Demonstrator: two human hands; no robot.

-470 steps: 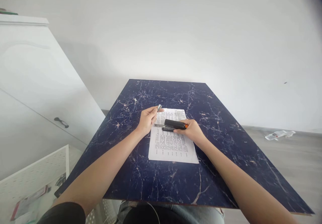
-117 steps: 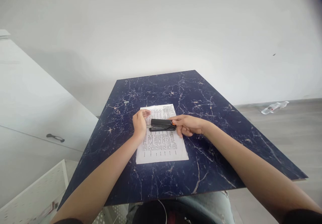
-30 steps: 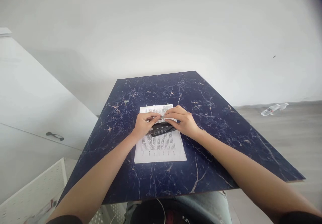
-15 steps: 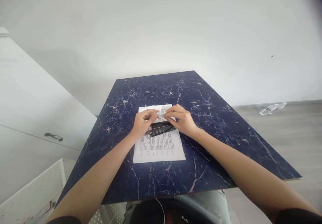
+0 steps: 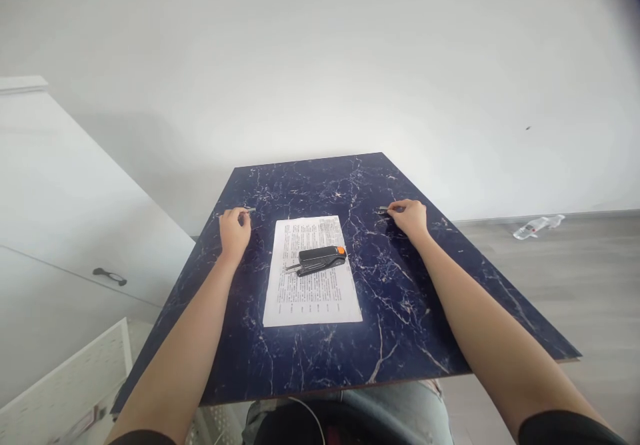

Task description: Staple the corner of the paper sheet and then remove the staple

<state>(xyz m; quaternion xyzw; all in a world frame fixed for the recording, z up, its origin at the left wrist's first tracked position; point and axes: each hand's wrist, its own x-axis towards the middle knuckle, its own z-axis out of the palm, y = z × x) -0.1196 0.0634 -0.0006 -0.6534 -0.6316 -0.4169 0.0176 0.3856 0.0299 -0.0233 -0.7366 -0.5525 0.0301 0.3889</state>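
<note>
My left hand point(image 5: 234, 235) is at the left of the table, thumb and forefinger pinched at a small grey strip of staples point(image 5: 252, 209). Across the table, my right hand point(image 5: 411, 218) pinches another short grey strip of staples point(image 5: 383, 210) close to the tabletop. Between my hands, a black stapler point(image 5: 320, 258) with an orange end lies on printed sheets of paper point(image 5: 313, 308). A thin metal part point(image 5: 292, 269) sticks out from its left end, and its top and base look slightly apart. Neither hand touches the stapler or the sheets.
The dark blue marbled table point(image 5: 320, 358) stands before a white wall point(image 5: 320, 65). On the floor at right lies a clear plastic bottle point(image 5: 537, 227). A white cabinet point(image 5: 60, 198) and a white perforated rack point(image 5: 75, 371) are at the left.
My hands have parted from above the stapler, the left going left and the right going right. The stapler, now fully visible, stays on the paper. The view has tilted slightly.
</note>
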